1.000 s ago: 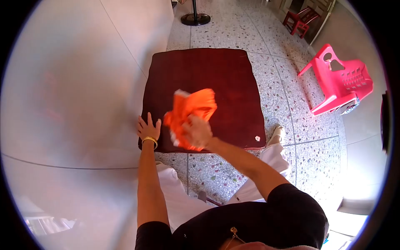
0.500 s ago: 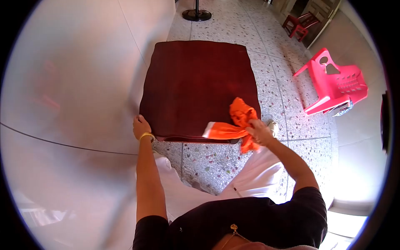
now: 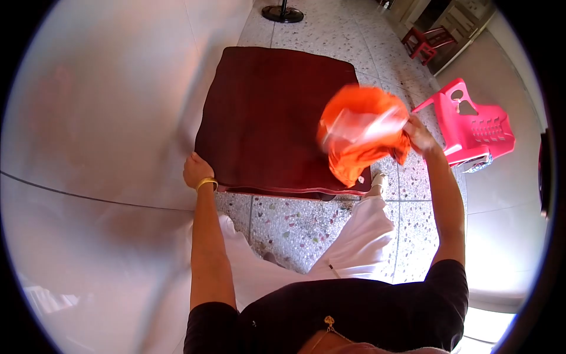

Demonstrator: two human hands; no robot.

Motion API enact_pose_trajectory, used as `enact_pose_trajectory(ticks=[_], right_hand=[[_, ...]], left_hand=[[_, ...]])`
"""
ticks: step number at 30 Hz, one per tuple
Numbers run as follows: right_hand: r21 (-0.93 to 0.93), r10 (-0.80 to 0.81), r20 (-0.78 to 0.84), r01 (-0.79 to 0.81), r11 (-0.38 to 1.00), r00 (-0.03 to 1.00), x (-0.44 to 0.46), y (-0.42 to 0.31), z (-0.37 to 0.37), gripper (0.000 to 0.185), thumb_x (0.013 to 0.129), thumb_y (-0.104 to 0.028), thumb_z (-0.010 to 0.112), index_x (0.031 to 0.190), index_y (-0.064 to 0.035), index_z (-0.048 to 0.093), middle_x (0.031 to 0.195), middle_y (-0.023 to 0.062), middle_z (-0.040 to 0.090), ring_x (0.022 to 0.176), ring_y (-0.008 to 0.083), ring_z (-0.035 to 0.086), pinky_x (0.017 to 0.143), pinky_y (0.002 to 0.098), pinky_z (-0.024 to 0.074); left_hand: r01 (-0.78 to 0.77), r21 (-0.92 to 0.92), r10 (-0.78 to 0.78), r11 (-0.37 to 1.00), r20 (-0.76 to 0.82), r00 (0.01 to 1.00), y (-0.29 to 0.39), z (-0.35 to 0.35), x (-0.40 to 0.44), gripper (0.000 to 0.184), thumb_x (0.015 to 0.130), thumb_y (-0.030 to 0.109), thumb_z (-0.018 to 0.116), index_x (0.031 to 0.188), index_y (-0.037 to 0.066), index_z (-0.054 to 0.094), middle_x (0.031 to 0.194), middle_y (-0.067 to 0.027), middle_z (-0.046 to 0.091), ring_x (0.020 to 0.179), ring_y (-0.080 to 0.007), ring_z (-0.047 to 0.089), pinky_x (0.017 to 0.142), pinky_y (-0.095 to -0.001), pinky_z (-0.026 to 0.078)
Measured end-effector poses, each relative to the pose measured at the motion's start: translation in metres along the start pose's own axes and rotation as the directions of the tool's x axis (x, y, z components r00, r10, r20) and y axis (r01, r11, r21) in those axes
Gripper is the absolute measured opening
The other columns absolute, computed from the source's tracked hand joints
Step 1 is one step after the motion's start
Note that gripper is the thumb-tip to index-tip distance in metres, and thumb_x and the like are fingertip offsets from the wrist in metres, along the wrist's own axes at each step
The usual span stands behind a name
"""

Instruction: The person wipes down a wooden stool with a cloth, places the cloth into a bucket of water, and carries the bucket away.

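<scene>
A dark red wooden table (image 3: 271, 112) with wavy edges stands in front of me. My left hand (image 3: 198, 171), a yellow bracelet at its wrist, is closed on the near left corner of the tabletop; its fingertips are partly hidden. Out past the table's right side, my right hand (image 3: 420, 137) grips the edge of an orange cloth (image 3: 351, 162). That cloth has a white patch, is blurred by motion and billows above the right part of the tabletop. A small pale spot (image 3: 361, 179) shows at the near right corner.
To the right is a pink plastic chair (image 3: 477, 127) with a patterned item (image 3: 479, 163) on it. Further back are a red stool (image 3: 425, 44) and a black round stand base (image 3: 283, 13). A pale wall (image 3: 106, 118) runs along the left side.
My right hand has swung up and to the right with the orange cloth, which has spread out from a bunched shape. My left hand stays at the table corner.
</scene>
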State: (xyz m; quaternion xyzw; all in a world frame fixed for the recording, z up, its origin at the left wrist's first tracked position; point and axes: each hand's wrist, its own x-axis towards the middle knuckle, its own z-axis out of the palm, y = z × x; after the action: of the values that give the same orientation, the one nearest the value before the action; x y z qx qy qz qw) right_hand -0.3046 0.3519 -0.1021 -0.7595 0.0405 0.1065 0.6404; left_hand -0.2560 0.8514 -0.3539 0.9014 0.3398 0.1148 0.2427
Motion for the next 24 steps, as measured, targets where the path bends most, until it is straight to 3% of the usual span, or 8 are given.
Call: enact_pose_trajectory(ticks=[5, 8, 10, 12, 14, 17, 21, 24], right_hand=[[-0.473, 0.201, -0.389, -0.382, 0.794, 0.899, 0.06, 0.051, -0.053, 0.038, 0.078, -0.026, 0.068, 0.11, -0.0077, 0.061, 0.101, 0.0031, 0.066, 0.085, 0.0118, 0.06, 0.063, 0.0276, 0.0481], [-0.788, -0.203, 0.016, 0.137, 0.6, 0.979, 0.102, 0.142, -0.058, 0.041, 0.077, -0.031, 0.071, 0.108, -0.0065, 0.063, 0.089, 0.0033, 0.068, 0.072, 0.0105, 0.061, 0.063, 0.0248, 0.0495], [-0.533, -0.024, 0.276, 0.173, 0.828, 0.961, 0.102, 0.16, 0.002, 0.057, 0.072, -0.043, 0.073, 0.116, -0.0094, 0.06, 0.105, 0.0095, 0.064, 0.093, 0.0171, 0.061, 0.081, 0.0338, 0.0493], [-0.985, -0.22, 0.105, 0.132, 0.114, 0.97, 0.081, 0.145, 0.061, 0.069, 0.068, -0.051, 0.073, 0.122, -0.0113, 0.056, 0.128, 0.0158, 0.049, 0.122, 0.0275, 0.045, 0.104, 0.0425, 0.0332], [-0.992, -0.084, 0.055, 0.064, 0.105, 0.995, 0.095, 0.152, 0.041, 0.08, 0.065, -0.057, 0.071, 0.127, -0.012, 0.051, 0.142, 0.0164, 0.033, 0.137, 0.0354, 0.02, 0.112, 0.0449, 0.0165], [-0.975, -0.302, -0.219, -0.216, 0.042, 0.928, 0.148, 0.163, 0.016, 0.068, 0.069, -0.056, 0.066, 0.124, -0.0169, 0.054, 0.14, 0.0134, 0.036, 0.136, 0.0358, 0.021, 0.11, 0.0505, 0.0213], [-0.622, -0.267, -0.783, -0.696, 0.359, 0.563, 0.245, 0.14, 0.068, 0.057, 0.075, -0.054, 0.061, 0.121, -0.0198, 0.056, 0.134, 0.0076, 0.041, 0.123, 0.0338, 0.036, 0.097, 0.0481, 0.0378], [-0.681, -0.209, -0.72, -0.615, 0.398, 0.662, 0.289, 0.111, 0.15, 0.051, 0.079, -0.049, 0.055, 0.121, -0.0208, 0.056, 0.131, 0.0065, 0.043, 0.116, 0.0332, 0.04, 0.093, 0.0476, 0.0377]], left_hand=[[0.006, 0.024, -0.006, 1.0, -0.003, 1.0, 0.001, -0.005, -0.004, 0.039, 0.095, 0.033, 0.036, 0.098, 0.007, 0.064, 0.098, -0.0139, 0.066, 0.09, -0.0367, 0.061, 0.077, -0.0476, 0.048], [-0.007, 0.0, 0.007, 1.0, -0.017, 1.0, 0.003, -0.006, -0.004, 0.038, 0.095, 0.032, 0.037, 0.1, 0.006, 0.064, 0.098, -0.0138, 0.066, 0.091, -0.0365, 0.061, 0.078, -0.0472, 0.048], [-0.04, -0.051, 0.036, 0.998, -0.062, 0.997, -0.002, -0.002, -0.004, 0.037, 0.095, 0.032, 0.037, 0.1, 0.006, 0.064, 0.097, -0.014, 0.066, 0.09, -0.0366, 0.061, 0.078, -0.047, 0.048], [-0.072, -0.059, 0.068, 0.996, -0.073, 0.995, -0.007, 0.003, -0.001, 0.036, 0.095, 0.031, 0.038, 0.1, 0.007, 0.064, 0.097, -0.0144, 0.066, 0.089, -0.0369, 0.061, 0.078, -0.0471, 0.048], [-0.089, -0.079, 0.081, 0.993, -0.094, 0.992, -0.011, 0.008, 0.0, 0.035, 0.095, 0.03, 0.039, 0.099, 0.006, 0.065, 0.097, -0.0146, 0.066, 0.089, -0.037, 0.061, 0.077, -0.047, 0.048], [-0.095, -0.099, 0.084, 0.991, -0.115, 0.99, -0.009, 0.007, -0.004, 0.034, 0.094, 0.03, 0.04, 0.098, 0.006, 0.065, 0.097, -0.0145, 0.066, 0.087, -0.0368, 0.061, 0.076, -0.0465, 0.048], [-0.097, -0.12, 0.078, 0.988, -0.157, 0.984, -0.005, 0.001, -0.005, 0.031, 0.094, 0.028, 0.042, 0.097, 0.006, 0.065, 0.096, -0.0141, 0.066, 0.086, -0.0361, 0.061, 0.076, -0.046, 0.047], [-0.12, -0.15, 0.091, 0.981, -0.192, 0.977, -0.014, 0.011, -0.002, 0.029, 0.094, 0.027, 0.044, 0.097, 0.007, 0.065, 0.095, -0.0139, 0.066, 0.085, -0.0361, 0.06, 0.075, -0.0456, 0.048]])
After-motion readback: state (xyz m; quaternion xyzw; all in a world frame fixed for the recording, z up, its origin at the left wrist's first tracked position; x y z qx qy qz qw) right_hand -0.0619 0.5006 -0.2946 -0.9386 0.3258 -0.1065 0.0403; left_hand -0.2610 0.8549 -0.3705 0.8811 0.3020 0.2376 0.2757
